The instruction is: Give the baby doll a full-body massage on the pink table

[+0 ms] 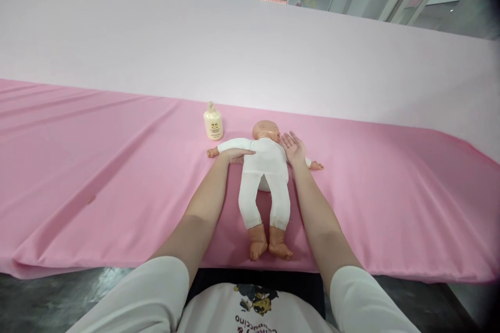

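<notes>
A baby doll [264,171] in a white bodysuit lies flat on the pink cloth [97,177], head away from me, bare feet toward the near edge. My left hand [236,155] rests flat along the doll's left side, just under its outstretched arm. My right hand [292,148] lies palm up with fingers apart beside the doll's head, over its other arm. Neither hand grips anything. A small cream lotion bottle [213,122] stands upright just left of the doll's head.
The pink cloth covers a long table and folds over its near edge [78,265]. A pale pink panel [234,47] rises behind the table. Glass walls and ceiling lights show above the panel. Dark floor lies below the edge.
</notes>
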`<action>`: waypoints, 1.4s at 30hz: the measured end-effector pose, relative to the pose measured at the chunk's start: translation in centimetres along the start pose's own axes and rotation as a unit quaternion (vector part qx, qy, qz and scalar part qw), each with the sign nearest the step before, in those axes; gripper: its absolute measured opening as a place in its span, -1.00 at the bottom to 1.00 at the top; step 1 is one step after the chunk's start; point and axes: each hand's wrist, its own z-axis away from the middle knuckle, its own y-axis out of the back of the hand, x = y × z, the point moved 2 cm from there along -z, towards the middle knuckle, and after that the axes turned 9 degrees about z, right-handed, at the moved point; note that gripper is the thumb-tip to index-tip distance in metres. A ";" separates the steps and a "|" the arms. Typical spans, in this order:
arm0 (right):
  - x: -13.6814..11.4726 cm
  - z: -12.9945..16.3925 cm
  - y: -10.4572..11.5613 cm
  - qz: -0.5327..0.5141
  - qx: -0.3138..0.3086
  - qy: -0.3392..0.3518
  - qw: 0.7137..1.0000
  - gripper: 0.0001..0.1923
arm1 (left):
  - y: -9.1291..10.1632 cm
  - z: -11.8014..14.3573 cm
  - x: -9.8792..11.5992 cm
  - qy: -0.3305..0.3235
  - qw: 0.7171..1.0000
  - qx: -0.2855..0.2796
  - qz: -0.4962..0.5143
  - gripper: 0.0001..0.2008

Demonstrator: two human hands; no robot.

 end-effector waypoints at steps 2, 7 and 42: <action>1.0 -0.4 -0.6 0.112 0.084 0.035 0.990 -0.55 | 0.8 -0.3 -0.2 0.078 0.996 -0.039 -0.009 -0.77; 2.8 0.2 -2.1 0.362 0.006 0.166 0.917 -0.47 | 3.3 0.0 0.7 0.237 0.958 -0.149 -0.066 -0.59; 1.2 1.9 -3.4 0.446 0.030 0.188 0.874 -0.55 | 9.4 1.9 8.3 -0.249 0.803 0.152 0.520 -0.53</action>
